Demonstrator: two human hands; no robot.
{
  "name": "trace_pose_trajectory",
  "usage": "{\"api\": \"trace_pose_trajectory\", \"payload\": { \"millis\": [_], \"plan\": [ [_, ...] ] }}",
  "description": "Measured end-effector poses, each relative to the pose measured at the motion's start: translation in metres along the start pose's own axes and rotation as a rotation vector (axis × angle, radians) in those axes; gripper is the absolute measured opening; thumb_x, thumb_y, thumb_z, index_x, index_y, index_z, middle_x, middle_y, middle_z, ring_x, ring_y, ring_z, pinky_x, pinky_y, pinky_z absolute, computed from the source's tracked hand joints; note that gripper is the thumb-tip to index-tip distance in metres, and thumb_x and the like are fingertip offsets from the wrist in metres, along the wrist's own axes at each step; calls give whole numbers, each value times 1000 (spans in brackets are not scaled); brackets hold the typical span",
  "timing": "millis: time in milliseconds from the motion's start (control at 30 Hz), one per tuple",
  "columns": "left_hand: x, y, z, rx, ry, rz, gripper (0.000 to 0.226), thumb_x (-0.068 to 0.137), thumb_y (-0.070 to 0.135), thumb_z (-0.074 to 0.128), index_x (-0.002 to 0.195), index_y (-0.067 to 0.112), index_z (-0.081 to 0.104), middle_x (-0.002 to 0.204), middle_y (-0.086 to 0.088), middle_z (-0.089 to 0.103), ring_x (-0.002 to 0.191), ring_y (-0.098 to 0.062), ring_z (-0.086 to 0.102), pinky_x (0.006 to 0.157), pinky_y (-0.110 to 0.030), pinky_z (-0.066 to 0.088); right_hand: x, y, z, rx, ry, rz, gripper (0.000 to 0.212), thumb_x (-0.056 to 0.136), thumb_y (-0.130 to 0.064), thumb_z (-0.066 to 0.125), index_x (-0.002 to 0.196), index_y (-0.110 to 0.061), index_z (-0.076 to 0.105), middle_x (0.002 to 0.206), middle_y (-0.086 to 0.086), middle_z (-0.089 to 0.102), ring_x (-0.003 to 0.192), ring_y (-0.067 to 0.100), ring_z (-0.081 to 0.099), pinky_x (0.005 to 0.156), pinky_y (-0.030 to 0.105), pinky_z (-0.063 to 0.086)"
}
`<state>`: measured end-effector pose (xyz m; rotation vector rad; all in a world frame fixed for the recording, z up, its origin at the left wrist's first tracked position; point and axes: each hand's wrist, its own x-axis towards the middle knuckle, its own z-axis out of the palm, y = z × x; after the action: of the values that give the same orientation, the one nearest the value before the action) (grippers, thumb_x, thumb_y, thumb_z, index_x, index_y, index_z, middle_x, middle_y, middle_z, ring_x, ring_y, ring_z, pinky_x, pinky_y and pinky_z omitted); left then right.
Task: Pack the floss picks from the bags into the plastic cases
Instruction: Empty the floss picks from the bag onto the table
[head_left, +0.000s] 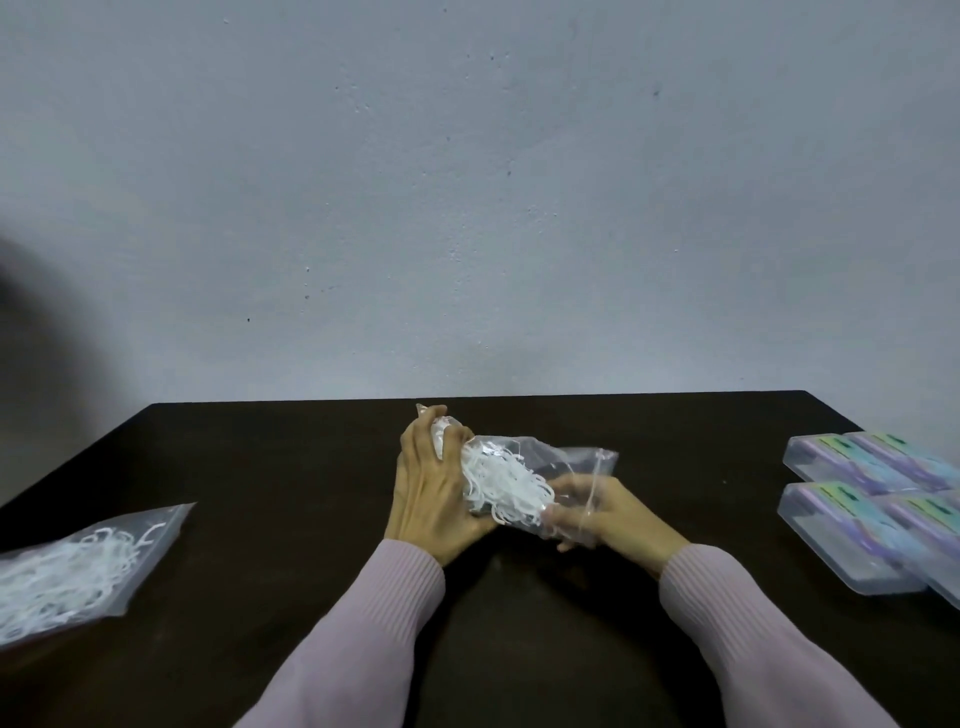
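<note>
A clear plastic bag (566, 460) of white floss picks (501, 486) is held over the middle of the dark table (291, 467). My left hand (431, 493) grips the bag's closed end, fingers curled round it. My right hand (608, 514) holds the bag's open end, with its fingers seen through the plastic near the picks. A second bag of floss picks (78, 566) lies flat at the table's left edge. Several clear plastic cases (857, 499) with pastel labels lie at the right edge.
A plain grey wall (467, 182) rises behind the table's far edge. Bare dark tabletop lies between the left bag and my hands, and between my hands and the cases.
</note>
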<state>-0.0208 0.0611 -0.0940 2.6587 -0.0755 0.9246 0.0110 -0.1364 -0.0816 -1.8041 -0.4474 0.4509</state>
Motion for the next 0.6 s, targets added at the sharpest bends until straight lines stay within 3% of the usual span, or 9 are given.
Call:
{"api": "trace_pose_trajectory", "payload": {
  "millis": [100, 233, 367, 467, 600],
  "plan": [
    [0, -1, 2, 22, 86, 68, 82, 49, 52, 78, 113, 22, 36, 135, -3, 20, 126, -24, 20, 100, -37, 27, -1, 2, 0, -160, 30, -4, 16, 80, -23, 71, 92, -15, 65, 93, 10, 69, 77, 18, 67, 77, 30, 55],
    [2, -4, 1, 32, 145, 54, 85, 45, 44, 85, 112, 24, 37, 133, -5, 23, 123, -26, 23, 97, -39, 31, -3, -1, 0, -247, 77, -58, 11, 84, -29, 65, 91, -19, 65, 92, -2, 67, 78, 4, 63, 67, 13, 46],
    [3, -7, -2, 14, 67, 3, 83, 52, 35, 87, 121, 33, 42, 139, -3, 16, 128, -24, 13, 100, -47, 34, -3, 0, 0, -270, 183, -83, 15, 86, -34, 62, 81, -20, 59, 86, -2, 63, 73, 5, 60, 63, 12, 47],
    [3, -6, -3, -12, 20, -34, 70, 61, 37, 83, 122, 26, 52, 145, -10, 18, 132, -21, 6, 107, -47, 30, -5, -4, -1, -312, 213, -135, 15, 89, -29, 59, 77, -21, 58, 86, 3, 64, 71, 8, 57, 61, 13, 44],
    [3, -7, -3, -38, 54, -62, 70, 60, 38, 84, 121, 18, 54, 145, -12, 23, 133, -21, 9, 107, -46, 31, -5, -2, -3, -344, 270, -178, 15, 90, -24, 57, 76, -26, 54, 81, -5, 57, 68, 1, 50, 58, 9, 40]
  ]
}}
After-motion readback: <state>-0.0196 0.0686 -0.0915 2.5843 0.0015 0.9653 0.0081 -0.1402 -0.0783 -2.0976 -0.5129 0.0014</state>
